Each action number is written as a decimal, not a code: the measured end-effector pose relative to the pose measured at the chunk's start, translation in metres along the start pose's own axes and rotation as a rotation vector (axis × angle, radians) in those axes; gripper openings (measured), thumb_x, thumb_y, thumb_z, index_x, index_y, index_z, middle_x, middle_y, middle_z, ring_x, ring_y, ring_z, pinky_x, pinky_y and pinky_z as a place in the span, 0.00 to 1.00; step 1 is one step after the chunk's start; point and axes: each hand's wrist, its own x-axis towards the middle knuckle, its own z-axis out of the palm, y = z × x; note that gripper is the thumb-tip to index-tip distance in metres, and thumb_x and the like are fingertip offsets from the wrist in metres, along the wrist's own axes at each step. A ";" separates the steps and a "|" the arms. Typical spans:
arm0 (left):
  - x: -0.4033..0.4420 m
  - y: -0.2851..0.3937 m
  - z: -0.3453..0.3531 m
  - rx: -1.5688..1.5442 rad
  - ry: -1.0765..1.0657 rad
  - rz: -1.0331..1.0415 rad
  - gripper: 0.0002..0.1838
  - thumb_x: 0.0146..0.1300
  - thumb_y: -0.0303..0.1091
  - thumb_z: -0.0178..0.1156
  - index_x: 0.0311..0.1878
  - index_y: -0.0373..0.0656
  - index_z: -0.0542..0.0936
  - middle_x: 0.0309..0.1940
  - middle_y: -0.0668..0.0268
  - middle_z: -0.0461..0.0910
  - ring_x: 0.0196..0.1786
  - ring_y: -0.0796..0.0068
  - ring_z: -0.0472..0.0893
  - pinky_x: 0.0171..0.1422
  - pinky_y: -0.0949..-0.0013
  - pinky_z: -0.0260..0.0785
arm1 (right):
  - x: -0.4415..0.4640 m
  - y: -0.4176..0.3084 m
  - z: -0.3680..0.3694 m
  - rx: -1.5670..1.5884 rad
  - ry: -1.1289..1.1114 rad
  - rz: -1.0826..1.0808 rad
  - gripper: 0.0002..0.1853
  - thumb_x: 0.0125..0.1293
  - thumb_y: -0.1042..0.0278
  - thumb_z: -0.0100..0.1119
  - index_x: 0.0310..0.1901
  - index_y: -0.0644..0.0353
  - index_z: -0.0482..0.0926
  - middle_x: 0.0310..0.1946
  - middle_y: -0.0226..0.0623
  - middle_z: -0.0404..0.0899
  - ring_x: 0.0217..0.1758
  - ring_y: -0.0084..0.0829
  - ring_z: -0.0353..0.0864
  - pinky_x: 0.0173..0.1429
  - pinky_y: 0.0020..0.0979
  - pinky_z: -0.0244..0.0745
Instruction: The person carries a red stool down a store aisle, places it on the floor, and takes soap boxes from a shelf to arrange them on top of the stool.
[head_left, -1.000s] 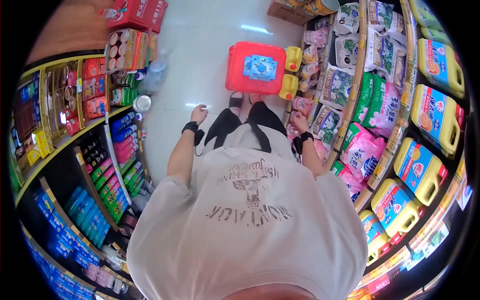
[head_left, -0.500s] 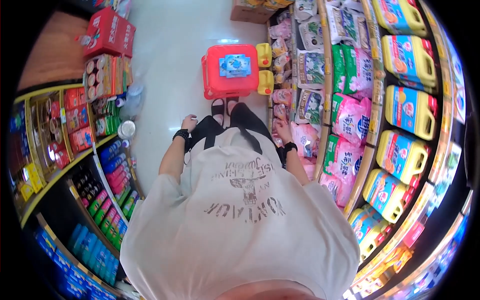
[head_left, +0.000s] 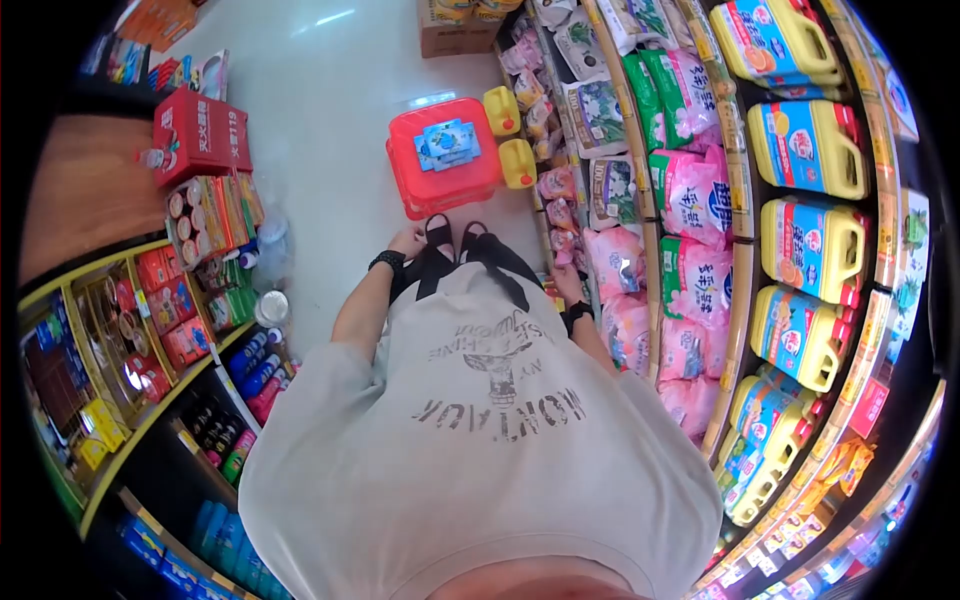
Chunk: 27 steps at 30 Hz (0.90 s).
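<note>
My left hand hangs beside my dark trousers, its fingers loosely bent and nothing visible in it. My right hand is low beside the right shelf, nearest to small pink packets; its fingers are loosely apart and I see nothing held. Whether it touches a packet is unclear. Each wrist wears a dark band. Ahead of my feet a red box stands on the floor with blue packs on its lid. Two yellow jugs are at its right side.
The right shelves carry pink and green bags and large yellow jugs. The left shelves hold bottles and boxes. A red fire box stands at upper left, and a carton lies farther along the aisle.
The view has shifted and turned, so the red box appears farther left. More of the right shelving shows. Both hands remain low at my sides, closer to the red box in view.
</note>
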 end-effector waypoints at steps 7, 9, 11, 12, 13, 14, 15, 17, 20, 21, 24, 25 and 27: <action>0.043 0.006 -0.030 0.196 -0.017 0.015 0.23 0.56 0.39 0.63 0.56 0.43 0.79 0.47 0.49 0.83 0.56 0.52 0.80 0.60 0.56 0.73 | 0.005 0.003 0.007 -0.023 0.022 -0.074 0.20 0.70 0.56 0.53 0.55 0.62 0.75 0.35 0.34 0.82 0.33 0.25 0.79 0.34 0.26 0.74; 0.053 0.023 -0.041 0.228 0.053 0.077 0.23 0.55 0.39 0.64 0.55 0.42 0.79 0.47 0.49 0.83 0.54 0.51 0.81 0.59 0.54 0.73 | 0.014 0.010 0.003 -0.087 -0.003 -0.124 0.20 0.69 0.56 0.54 0.53 0.63 0.78 0.35 0.34 0.82 0.34 0.25 0.79 0.37 0.25 0.73; 0.070 0.032 -0.045 0.200 0.159 0.141 0.24 0.54 0.39 0.65 0.55 0.41 0.79 0.48 0.48 0.82 0.54 0.49 0.80 0.59 0.54 0.73 | 0.023 0.014 0.003 -0.196 0.018 -0.169 0.18 0.68 0.58 0.55 0.49 0.65 0.81 0.37 0.35 0.83 0.38 0.26 0.79 0.42 0.27 0.73; 0.080 0.036 -0.049 0.165 0.184 0.177 0.25 0.53 0.38 0.65 0.56 0.41 0.78 0.50 0.48 0.80 0.55 0.49 0.79 0.60 0.54 0.72 | 0.029 0.022 0.002 -0.180 0.022 -0.192 0.18 0.68 0.58 0.55 0.49 0.66 0.81 0.37 0.36 0.83 0.39 0.28 0.80 0.44 0.29 0.74; 0.087 0.039 -0.051 0.131 0.214 0.214 0.26 0.52 0.38 0.66 0.56 0.41 0.77 0.51 0.49 0.79 0.56 0.48 0.78 0.61 0.54 0.72 | 0.031 0.018 0.002 -0.164 0.025 -0.219 0.19 0.67 0.59 0.55 0.50 0.66 0.81 0.38 0.38 0.84 0.40 0.30 0.81 0.45 0.30 0.74; 0.084 0.056 -0.057 0.155 0.260 0.222 0.27 0.52 0.36 0.65 0.57 0.42 0.77 0.52 0.49 0.78 0.57 0.47 0.77 0.61 0.54 0.71 | 0.041 0.014 0.000 -0.231 -0.004 -0.203 0.19 0.67 0.59 0.55 0.50 0.66 0.81 0.38 0.38 0.84 0.40 0.31 0.81 0.47 0.31 0.74; 0.079 0.077 -0.065 0.179 0.304 0.228 0.27 0.52 0.33 0.65 0.58 0.43 0.76 0.54 0.50 0.77 0.58 0.47 0.76 0.62 0.53 0.71 | 0.053 0.011 -0.004 -0.298 -0.034 -0.187 0.19 0.66 0.59 0.54 0.50 0.66 0.81 0.38 0.38 0.84 0.41 0.32 0.81 0.48 0.32 0.74; 0.085 0.092 -0.075 0.268 0.363 0.346 0.28 0.52 0.30 0.62 0.60 0.44 0.75 0.54 0.52 0.75 0.59 0.49 0.75 0.61 0.53 0.70 | 0.053 -0.022 -0.001 -0.355 -0.040 -0.071 0.17 0.65 0.59 0.54 0.46 0.64 0.82 0.34 0.37 0.83 0.37 0.30 0.81 0.44 0.31 0.75; 0.091 0.113 -0.077 0.414 0.417 0.416 0.29 0.52 0.26 0.60 0.61 0.46 0.74 0.55 0.54 0.74 0.60 0.53 0.74 0.60 0.52 0.69 | 0.079 -0.058 -0.001 -0.117 -0.139 -0.030 0.16 0.68 0.58 0.53 0.45 0.62 0.79 0.31 0.34 0.81 0.31 0.24 0.79 0.34 0.28 0.75; 0.094 0.119 -0.077 0.466 0.427 0.430 0.29 0.52 0.25 0.59 0.61 0.46 0.74 0.56 0.54 0.74 0.60 0.54 0.73 0.60 0.52 0.69 | 0.088 -0.072 0.000 -0.053 -0.148 -0.001 0.16 0.69 0.57 0.53 0.46 0.61 0.77 0.30 0.33 0.80 0.29 0.23 0.78 0.31 0.27 0.75; 0.113 0.124 -0.076 0.508 0.453 0.352 0.29 0.53 0.27 0.59 0.62 0.45 0.73 0.58 0.56 0.73 0.61 0.53 0.72 0.62 0.53 0.67 | 0.126 -0.109 0.006 -0.045 -0.153 -0.051 0.16 0.71 0.57 0.53 0.52 0.60 0.74 0.33 0.33 0.81 0.31 0.24 0.79 0.31 0.25 0.75; 0.118 0.125 -0.074 0.519 0.456 0.310 0.29 0.53 0.27 0.60 0.62 0.45 0.73 0.58 0.56 0.73 0.60 0.52 0.72 0.62 0.53 0.68 | 0.137 -0.124 0.011 -0.053 -0.163 -0.060 0.16 0.71 0.57 0.53 0.53 0.60 0.74 0.33 0.33 0.81 0.31 0.23 0.79 0.31 0.24 0.75; 0.128 0.128 -0.075 0.513 0.419 0.224 0.32 0.53 0.31 0.62 0.64 0.45 0.70 0.57 0.53 0.73 0.59 0.50 0.73 0.60 0.51 0.70 | 0.177 -0.135 0.028 -0.108 -0.211 -0.105 0.16 0.72 0.57 0.53 0.53 0.59 0.74 0.33 0.32 0.80 0.31 0.22 0.80 0.31 0.24 0.75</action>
